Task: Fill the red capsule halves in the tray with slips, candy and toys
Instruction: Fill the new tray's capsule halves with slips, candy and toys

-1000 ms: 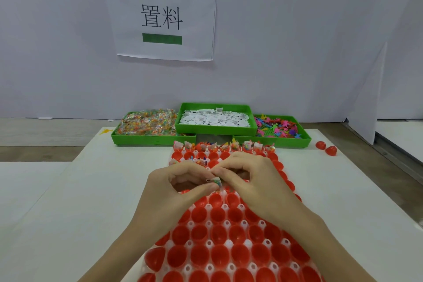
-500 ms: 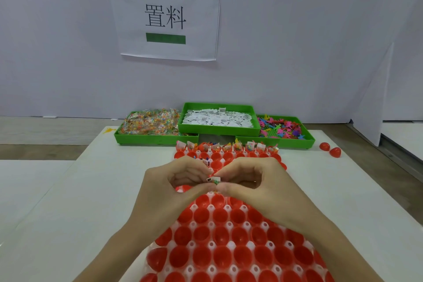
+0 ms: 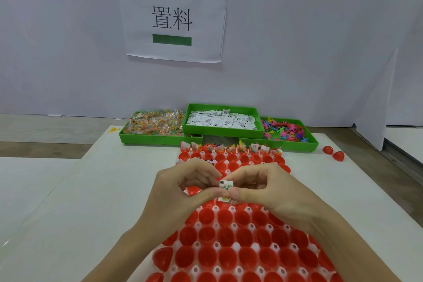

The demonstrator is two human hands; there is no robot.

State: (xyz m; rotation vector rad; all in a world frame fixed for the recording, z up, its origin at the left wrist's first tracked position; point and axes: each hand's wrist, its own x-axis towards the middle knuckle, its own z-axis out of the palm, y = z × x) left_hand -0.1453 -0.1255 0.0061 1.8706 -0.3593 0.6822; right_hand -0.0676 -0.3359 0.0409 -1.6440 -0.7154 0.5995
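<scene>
Both hands meet above the tray (image 3: 229, 256) – the left hand (image 3: 183, 192) and right hand (image 3: 267, 192) each pinch a small bundle (image 3: 225, 186), a white slip wrapped round something colourful. It should be kept tightly folded, then lowered into an empty red half – the far row already holds fillings.

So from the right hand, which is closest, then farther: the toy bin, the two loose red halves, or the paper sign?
From the right hand:
1. Toy bin, behind it, slightly right.
2. Loose red halves, far right on the table.
3. Paper sign, up on the wall, farthest.
</scene>
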